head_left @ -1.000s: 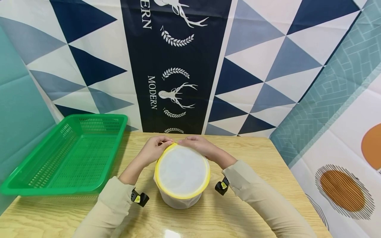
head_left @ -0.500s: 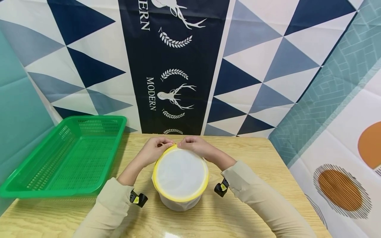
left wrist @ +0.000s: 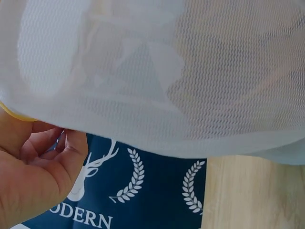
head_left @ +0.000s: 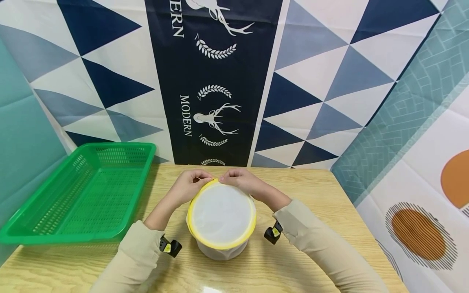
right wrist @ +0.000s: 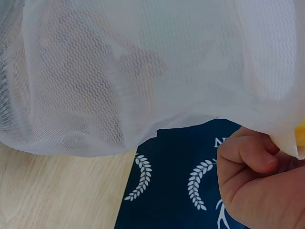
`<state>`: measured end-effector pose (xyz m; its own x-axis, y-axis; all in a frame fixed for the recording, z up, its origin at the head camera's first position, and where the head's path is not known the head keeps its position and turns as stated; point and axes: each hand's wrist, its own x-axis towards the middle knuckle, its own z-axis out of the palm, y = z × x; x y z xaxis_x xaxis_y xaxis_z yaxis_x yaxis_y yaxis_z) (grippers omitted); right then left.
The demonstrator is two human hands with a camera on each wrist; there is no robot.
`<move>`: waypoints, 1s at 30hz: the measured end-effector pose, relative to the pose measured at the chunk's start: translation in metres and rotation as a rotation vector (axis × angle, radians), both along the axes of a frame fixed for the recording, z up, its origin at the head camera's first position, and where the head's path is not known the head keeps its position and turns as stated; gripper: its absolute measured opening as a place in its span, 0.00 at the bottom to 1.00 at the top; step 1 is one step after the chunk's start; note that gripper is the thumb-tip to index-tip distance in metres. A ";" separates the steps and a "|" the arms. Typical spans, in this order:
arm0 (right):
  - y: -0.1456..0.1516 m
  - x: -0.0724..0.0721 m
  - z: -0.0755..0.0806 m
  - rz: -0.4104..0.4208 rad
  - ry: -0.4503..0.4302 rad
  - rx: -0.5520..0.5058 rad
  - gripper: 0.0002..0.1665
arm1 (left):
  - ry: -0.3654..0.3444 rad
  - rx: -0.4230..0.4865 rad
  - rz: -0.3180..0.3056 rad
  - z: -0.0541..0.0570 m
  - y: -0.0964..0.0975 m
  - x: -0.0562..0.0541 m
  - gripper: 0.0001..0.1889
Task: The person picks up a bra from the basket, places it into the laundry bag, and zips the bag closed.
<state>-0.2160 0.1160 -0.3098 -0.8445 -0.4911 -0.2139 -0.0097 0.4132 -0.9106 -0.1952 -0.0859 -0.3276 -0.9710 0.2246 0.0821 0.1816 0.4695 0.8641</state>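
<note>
A round white mesh laundry bag (head_left: 223, 213) with a yellow zipper rim (head_left: 193, 232) stands on the wooden table between my forearms, its flat top tilted toward me. At the far side of that rim, my left hand (head_left: 187, 188) pinches the yellow edge between thumb and fingers. Just right of it, my right hand (head_left: 244, 182) pinches the same edge with curled fingers. Both wrist views are largely filled by the bag's translucent mesh (left wrist: 143, 71). The fingertips of the right hand (right wrist: 262, 171) are partly hidden behind the rim.
A green plastic basket (head_left: 95, 199) sits on the left of the table (head_left: 304, 228). Close behind the table rises a wall covering (head_left: 220, 73) with triangles and deer prints. Patterned fabric (head_left: 414, 195) borders the right side.
The bag's top has shifted slightly left and toward me in the head view. My right fingers have curled more at the rim; the left hand keeps its pinch.
</note>
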 end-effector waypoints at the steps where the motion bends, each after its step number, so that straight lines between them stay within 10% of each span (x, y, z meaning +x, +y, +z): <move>1: 0.000 0.000 0.000 -0.004 -0.001 -0.001 0.14 | -0.002 0.000 0.003 -0.001 0.000 0.000 0.10; 30: -0.008 0.003 0.000 0.005 0.122 0.115 0.15 | -0.020 0.006 0.000 -0.004 0.002 0.002 0.10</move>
